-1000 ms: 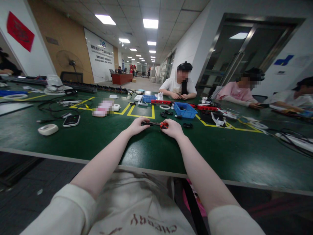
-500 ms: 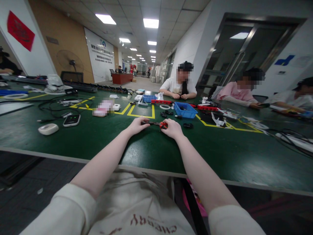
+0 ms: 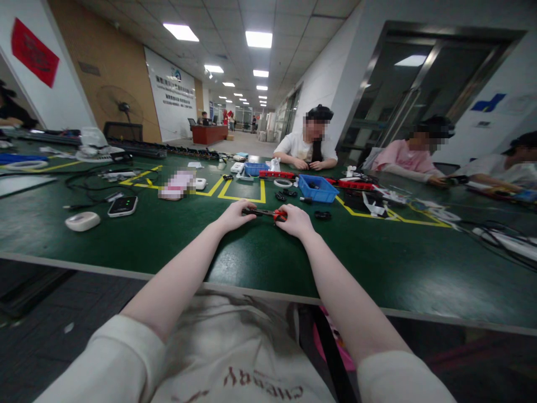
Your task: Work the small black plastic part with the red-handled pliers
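Observation:
Above the green table, both my hands are in front of me. My right hand (image 3: 295,220) is closed on the red and black handles of a pair of scissors (image 3: 277,215). The scissors' metal blades point left toward my other hand. My left hand (image 3: 235,216) is closed around something small and dark (image 3: 250,211), mostly hidden by the fingers; its kind cannot be made out. Just beyond my right hand lie black coiled cables (image 3: 286,195) and another small black bundle (image 3: 323,215).
A blue bin (image 3: 319,189) stands beyond my right hand. To the left lie a phone (image 3: 123,206), a white oval case (image 3: 83,221) and a pink object (image 3: 178,185). Yellow tape (image 3: 242,200) marks the green tabletop (image 3: 260,263). A person (image 3: 308,145) sits across; others sit at right.

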### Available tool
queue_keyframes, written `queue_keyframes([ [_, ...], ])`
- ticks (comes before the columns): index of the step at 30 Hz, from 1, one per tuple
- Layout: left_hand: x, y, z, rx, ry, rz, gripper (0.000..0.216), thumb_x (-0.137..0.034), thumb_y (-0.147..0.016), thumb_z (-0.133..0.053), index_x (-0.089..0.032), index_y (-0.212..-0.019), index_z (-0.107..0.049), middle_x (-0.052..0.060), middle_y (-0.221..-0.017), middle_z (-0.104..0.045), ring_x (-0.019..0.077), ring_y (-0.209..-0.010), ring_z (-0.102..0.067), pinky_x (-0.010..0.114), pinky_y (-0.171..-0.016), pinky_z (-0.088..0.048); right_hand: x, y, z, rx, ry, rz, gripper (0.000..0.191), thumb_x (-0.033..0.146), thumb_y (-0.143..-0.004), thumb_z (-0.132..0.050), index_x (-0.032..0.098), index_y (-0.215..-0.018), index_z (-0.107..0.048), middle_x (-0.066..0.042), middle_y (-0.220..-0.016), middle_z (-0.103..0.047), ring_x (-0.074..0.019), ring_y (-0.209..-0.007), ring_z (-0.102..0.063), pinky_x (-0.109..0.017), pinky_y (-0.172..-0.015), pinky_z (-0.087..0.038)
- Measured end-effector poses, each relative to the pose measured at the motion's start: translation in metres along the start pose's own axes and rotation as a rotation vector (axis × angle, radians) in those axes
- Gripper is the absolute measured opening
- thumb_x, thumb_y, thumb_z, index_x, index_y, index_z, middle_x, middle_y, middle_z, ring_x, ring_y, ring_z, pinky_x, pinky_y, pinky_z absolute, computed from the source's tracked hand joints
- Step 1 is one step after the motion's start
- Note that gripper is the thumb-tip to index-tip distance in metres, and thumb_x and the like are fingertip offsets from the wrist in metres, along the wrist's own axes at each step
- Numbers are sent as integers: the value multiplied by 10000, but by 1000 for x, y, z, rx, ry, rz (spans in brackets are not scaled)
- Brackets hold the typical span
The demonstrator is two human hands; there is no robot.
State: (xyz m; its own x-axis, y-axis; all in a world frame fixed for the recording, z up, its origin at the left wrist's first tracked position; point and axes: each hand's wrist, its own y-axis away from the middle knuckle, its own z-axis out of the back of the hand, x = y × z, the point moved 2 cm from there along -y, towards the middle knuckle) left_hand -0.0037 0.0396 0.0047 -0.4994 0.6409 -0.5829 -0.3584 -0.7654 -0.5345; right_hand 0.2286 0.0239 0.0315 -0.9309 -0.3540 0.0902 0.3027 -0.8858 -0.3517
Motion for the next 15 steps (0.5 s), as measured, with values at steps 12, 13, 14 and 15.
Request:
queue_keyframes([
  [12, 5, -1, -4, -1, 39, 45, 309, -311, -846, -676, -149, -1109, -700, 104, -1080, -715, 235, -982, -669, 380, -910, -527, -1, -1, -2, -24, 38, 15, 284, 378, -785, -646, 239, -1032, -648, -60, -1063, -659, -233, -930, -602, -313, -732, -417],
  [13, 6, -1, -4, -1, 41, 48, 311, -311, -846, -675, -147, -1109, -700, 106, -1078, -716, 237, -981, -670, 383, -911, -526, -1, -1, -2, -25, 39, 16, 282, 378, -786, -645, 238, -1031, -648, -60, -1063, -659, -233, -928, -602, -313, -731, -416],
  [14, 6, -1, -4, -2, 42, 50, 312, -311, -847, -674, -145, -1110, -700, 109, -1078, -717, 239, -981, -670, 387, -914, -525, -1, -1, -2, -26, 40, 17, 282, 377, -786, -645, 237, -1030, -648, -60, -1062, -659, -232, -927, -602, -313, -730, -415],
  [15, 6, -1, -4, -2, 43, 52, 313, -310, -848, -672, -143, -1112, -700, 111, -1079, -718, 240, -982, -670, 390, -916, -524, -1, -1, -2, -28, 41, 18, 281, 377, -786, -644, 236, -1029, -647, -60, -1062, -660, -232, -927, -601, -313, -729, -414],
])
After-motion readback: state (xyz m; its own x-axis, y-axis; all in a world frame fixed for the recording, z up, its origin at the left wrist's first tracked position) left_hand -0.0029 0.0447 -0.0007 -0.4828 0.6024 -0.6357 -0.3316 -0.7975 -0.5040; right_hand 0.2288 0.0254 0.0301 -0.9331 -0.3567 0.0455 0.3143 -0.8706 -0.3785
